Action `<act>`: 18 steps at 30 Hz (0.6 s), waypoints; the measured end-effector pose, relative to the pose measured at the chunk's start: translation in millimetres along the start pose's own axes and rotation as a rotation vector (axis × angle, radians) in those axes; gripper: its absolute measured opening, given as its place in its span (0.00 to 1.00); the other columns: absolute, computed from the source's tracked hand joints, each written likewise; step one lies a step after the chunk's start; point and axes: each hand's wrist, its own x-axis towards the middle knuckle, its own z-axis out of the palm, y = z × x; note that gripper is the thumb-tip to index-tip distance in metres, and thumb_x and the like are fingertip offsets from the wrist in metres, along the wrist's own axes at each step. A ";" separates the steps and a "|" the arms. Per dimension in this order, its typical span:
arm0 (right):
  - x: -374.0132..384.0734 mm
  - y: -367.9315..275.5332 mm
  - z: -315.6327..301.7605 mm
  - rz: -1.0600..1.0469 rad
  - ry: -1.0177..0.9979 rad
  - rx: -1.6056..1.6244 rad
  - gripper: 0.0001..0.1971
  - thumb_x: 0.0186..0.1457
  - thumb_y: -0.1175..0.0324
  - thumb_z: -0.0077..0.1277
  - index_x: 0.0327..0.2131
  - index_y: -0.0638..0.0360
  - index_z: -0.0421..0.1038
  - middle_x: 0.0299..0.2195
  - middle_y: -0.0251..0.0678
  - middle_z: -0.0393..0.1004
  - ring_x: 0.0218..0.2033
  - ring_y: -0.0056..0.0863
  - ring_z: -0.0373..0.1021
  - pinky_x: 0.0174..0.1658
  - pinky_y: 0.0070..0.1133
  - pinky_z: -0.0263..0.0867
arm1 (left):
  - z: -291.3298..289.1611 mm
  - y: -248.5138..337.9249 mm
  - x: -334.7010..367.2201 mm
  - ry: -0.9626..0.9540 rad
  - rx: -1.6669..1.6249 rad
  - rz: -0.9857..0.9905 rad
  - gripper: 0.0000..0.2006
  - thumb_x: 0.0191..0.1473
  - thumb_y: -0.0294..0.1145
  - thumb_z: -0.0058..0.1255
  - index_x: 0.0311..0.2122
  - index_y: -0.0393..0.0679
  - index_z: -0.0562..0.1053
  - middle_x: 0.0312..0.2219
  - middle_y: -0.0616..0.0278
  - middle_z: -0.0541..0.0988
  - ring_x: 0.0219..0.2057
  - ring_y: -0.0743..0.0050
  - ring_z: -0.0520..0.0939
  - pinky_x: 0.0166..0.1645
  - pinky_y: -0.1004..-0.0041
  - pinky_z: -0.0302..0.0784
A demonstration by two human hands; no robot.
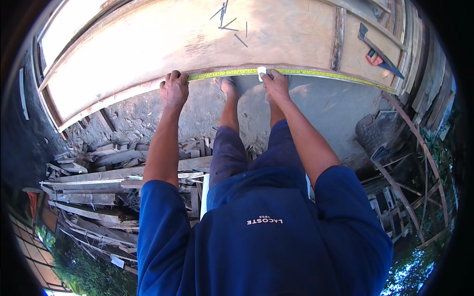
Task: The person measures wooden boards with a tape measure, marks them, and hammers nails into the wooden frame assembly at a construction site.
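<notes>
Nearest to the camera is the dark blue shirt [266,251] of the person, with small pale lettering on it, and beyond it come the dark shorts [229,148]. Both bare arms reach forward to the near edge of a wide wooden surface [133,54], which has a raised frame along its border. Along this edge lies the yellow measuring tape [217,74], drawn out from the left hand [174,90] to the right-hand corner of the surface, and it bends with the curve of the lens. The left hand has its fingers curled over the edge, at the left end of the visible tape; what is inside this grip is hidden, so I cannot tell if it holds the tape or only presses on it. The right hand [275,85] has a narrow grip, with thumb and fingers closed on a small white piece [261,73], just at the tape. Farther on the surface, several thin dark nails [228,24] lie scattered. Near its right end, beyond a crossbar [339,37], rests a hand tool [390,66] with an orange-red handle and a dark blade. On the ground at the left, below the surface, long wooden pieces [98,199] are heaped together.
</notes>
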 end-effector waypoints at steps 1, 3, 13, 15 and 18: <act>-1.2 -11.7 8.3 0.000 -0.010 -0.005 0.20 0.57 0.62 0.59 0.46 0.68 0.74 0.32 0.40 0.81 0.25 0.23 0.76 0.31 0.23 0.71 | 3.0 -2.2 0.5 0.011 0.010 0.007 0.11 0.54 0.36 0.57 0.43 0.54 0.80 0.44 0.65 0.77 0.50 0.63 0.77 0.51 0.53 0.73; -1.0 -29.2 23.9 -0.094 -0.039 -0.016 0.19 0.58 0.60 0.57 0.47 0.66 0.75 0.30 0.43 0.81 0.25 0.28 0.78 0.32 0.25 0.73 | 7.3 -6.0 2.4 0.008 0.008 0.002 0.11 0.54 0.35 0.56 0.43 0.54 0.80 0.44 0.65 0.77 0.50 0.63 0.77 0.51 0.52 0.73; 4.8 -64.5 67.5 -0.430 -0.005 -0.230 0.13 0.55 0.65 0.56 0.36 0.67 0.73 0.31 0.56 0.78 0.35 0.55 0.75 0.41 0.41 0.69 | 19.5 -11.6 2.3 0.027 -0.011 0.011 0.10 0.54 0.32 0.54 0.42 0.54 0.79 0.42 0.65 0.76 0.49 0.62 0.77 0.52 0.51 0.72; 5.8 -67.4 73.1 -0.431 -0.016 -0.242 0.12 0.54 0.66 0.56 0.35 0.67 0.72 0.30 0.56 0.77 0.34 0.56 0.75 0.41 0.41 0.69 | 21.1 -13.8 1.0 0.032 -0.012 0.010 0.10 0.55 0.32 0.53 0.42 0.54 0.79 0.42 0.64 0.76 0.49 0.62 0.77 0.52 0.52 0.71; 8.4 -69.1 80.3 -0.451 -0.006 -0.252 0.12 0.54 0.66 0.56 0.34 0.67 0.72 0.30 0.56 0.78 0.35 0.55 0.75 0.42 0.41 0.70 | 21.4 -14.2 0.1 0.031 -0.005 0.018 0.10 0.55 0.32 0.53 0.43 0.54 0.79 0.42 0.64 0.76 0.49 0.62 0.76 0.52 0.52 0.71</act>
